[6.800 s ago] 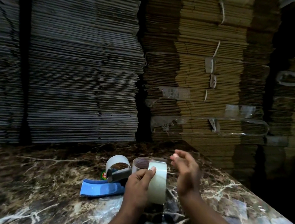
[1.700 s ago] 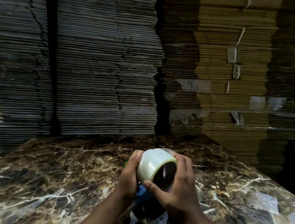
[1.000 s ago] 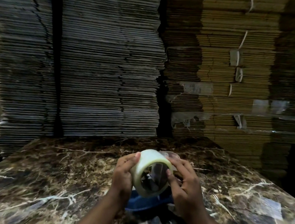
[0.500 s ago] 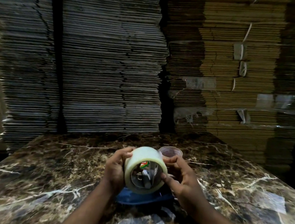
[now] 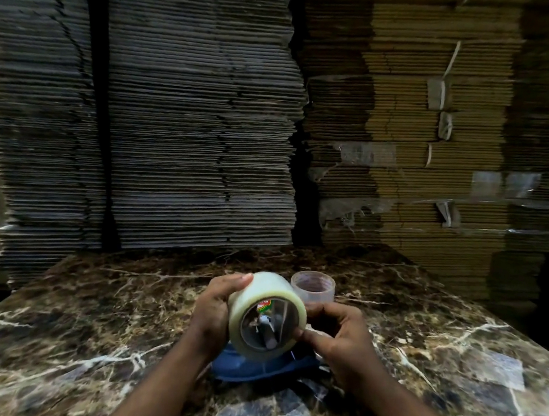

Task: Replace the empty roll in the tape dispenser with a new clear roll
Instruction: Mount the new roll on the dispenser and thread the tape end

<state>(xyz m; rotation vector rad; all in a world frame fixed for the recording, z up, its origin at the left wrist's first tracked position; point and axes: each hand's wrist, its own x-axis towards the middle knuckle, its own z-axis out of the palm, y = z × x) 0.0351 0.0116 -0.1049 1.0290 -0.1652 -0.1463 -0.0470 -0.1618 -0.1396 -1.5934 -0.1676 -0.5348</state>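
Note:
A new clear tape roll (image 5: 258,296) is held above the marble table (image 5: 65,321), its open core facing me. My left hand (image 5: 217,307) grips its left side, thumb on top. My right hand (image 5: 336,341) pinches its right rim with the fingertips. Under the roll lies the blue tape dispenser (image 5: 258,365); its grey hub and a red-green label show through the core. Whether the roll sits on the hub I cannot tell. The empty roll (image 5: 314,286), a bare translucent core, stands on the table just behind.
Tall stacks of flattened cardboard (image 5: 191,113) rise right behind the table's far edge, grey at left, brown (image 5: 428,139) at right. Shiny tape scraps (image 5: 501,367) lie stuck on the tabletop at right and near my arms.
The roll has turned from side-on to core facing me and dropped lower over the dispenser. The empty core came into view behind it. Both hands stay on the roll.

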